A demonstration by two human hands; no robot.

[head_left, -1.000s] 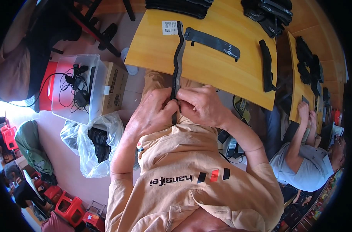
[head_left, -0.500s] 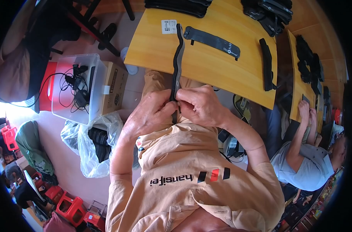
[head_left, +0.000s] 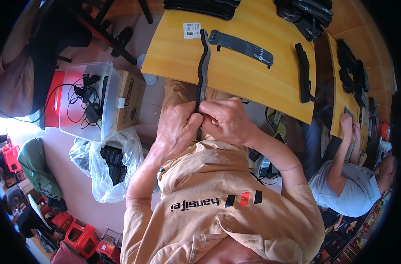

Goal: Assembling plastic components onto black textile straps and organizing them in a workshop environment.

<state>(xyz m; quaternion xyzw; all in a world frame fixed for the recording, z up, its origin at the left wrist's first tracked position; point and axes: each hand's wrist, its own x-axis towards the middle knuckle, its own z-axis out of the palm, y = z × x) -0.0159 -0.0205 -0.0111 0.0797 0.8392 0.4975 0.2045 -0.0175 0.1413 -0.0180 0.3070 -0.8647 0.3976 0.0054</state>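
A long dark strap (head_left: 203,70), black along one side and grey along the other, runs from my hands up over the near edge of the yellow table (head_left: 174,53). My left hand (head_left: 179,125) pinches its near end, and my right hand (head_left: 224,116) grips it right beside, knuckles almost touching. Both sets of fingers cover that end, so its detail is hidden. On the tabletop, just right of the strap's far end, lies a flat grey strap (head_left: 242,47) with small black tabs. A white printed label (head_left: 192,31) is on the table to the left.
Dark folded straps (head_left: 304,17) pile at the table's far right, and another black strap (head_left: 303,72) lies by the right edge. Left on the floor stand a clear bin (head_left: 86,101) with cables, a carton (head_left: 131,97) and a plastic bag (head_left: 116,165) of black items. A co-worker (head_left: 345,180) sits at right.
My hands have drawn slightly closer together at the strap's end, which no longer pokes out below my fingers. The strap's far end has slid a little toward me.
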